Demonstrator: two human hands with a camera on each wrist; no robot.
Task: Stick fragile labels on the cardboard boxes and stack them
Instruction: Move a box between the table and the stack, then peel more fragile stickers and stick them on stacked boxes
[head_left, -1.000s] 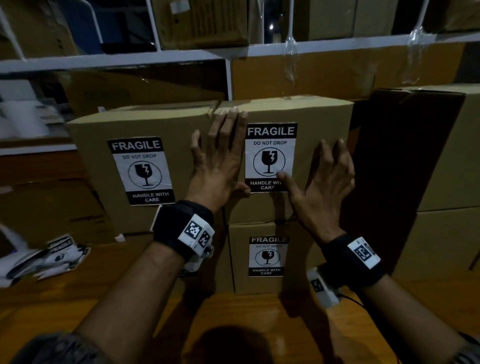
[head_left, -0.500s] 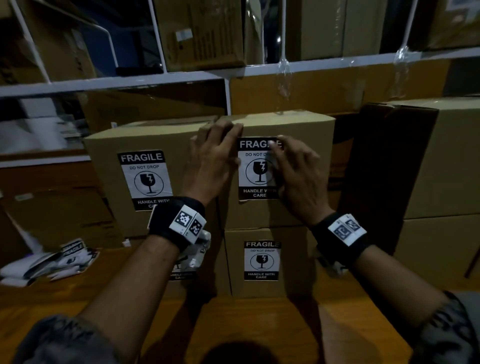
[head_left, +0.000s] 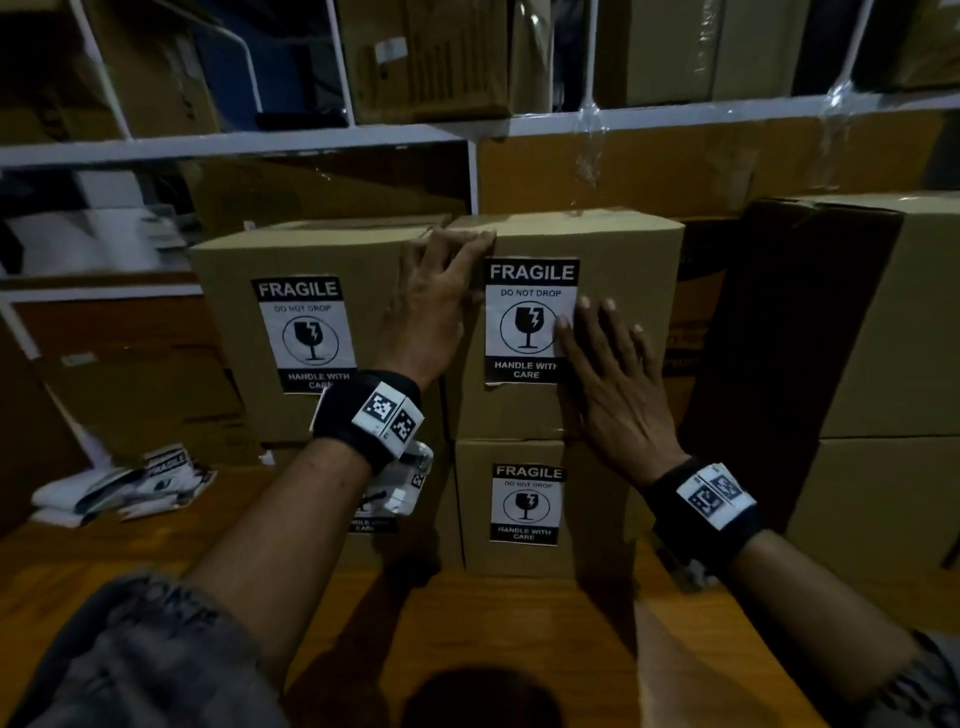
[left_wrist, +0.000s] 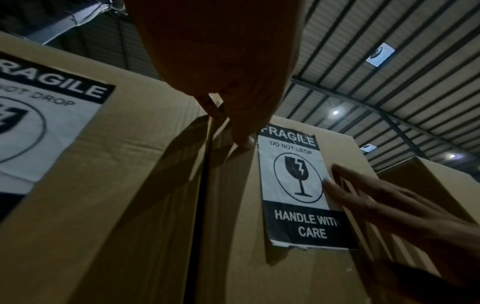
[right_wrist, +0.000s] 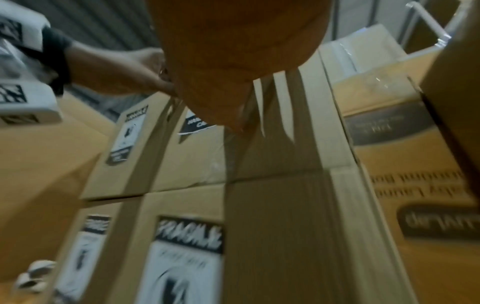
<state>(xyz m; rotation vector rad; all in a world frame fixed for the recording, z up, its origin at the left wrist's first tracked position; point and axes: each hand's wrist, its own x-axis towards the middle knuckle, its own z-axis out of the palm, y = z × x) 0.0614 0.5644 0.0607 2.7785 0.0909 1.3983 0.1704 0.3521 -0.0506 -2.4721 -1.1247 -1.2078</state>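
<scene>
- Forearms are reaching forward over a wooden surface (head_left: 467, 623), each wearing a black wristband with a square-patterned marker
- The right hand (head_left: 613, 384) is lying flat with its fingers straight and spread, pressing on the front of the upper right box (head_left: 623, 260); its fingertips are overlapping the right edge of the fragile label (head_left: 524, 322) there
- The left hand (head_left: 436, 306) is resting flat just left of that same label, fingers straight and close together, their tips reaching the box's top left corner; the thumb is touching the label's left edge
- The label is showing a black band reading FRAGILE, then DO NOT DROP, a cracked glass in a circle, and a black band reading HANDLE WITH CARE; its bottom edge is lifting slightly in the left wrist view (left_wrist: 293, 185)
- Four brown cardboard boxes are standing in two stacks of two, side by side and touching: the lower right box (head_left: 519, 452), the upper left box (head_left: 234, 312), and a lower left one mostly hidden behind the left wrist
- Four labels are showing, one on each box front
- A loose pile of label sheets (head_left: 130, 483) is lying well to the left
- Larger cartons (head_left: 883, 322) are standing to the right, and white shelving (head_left: 234, 143) with more cartons is running behind
</scene>
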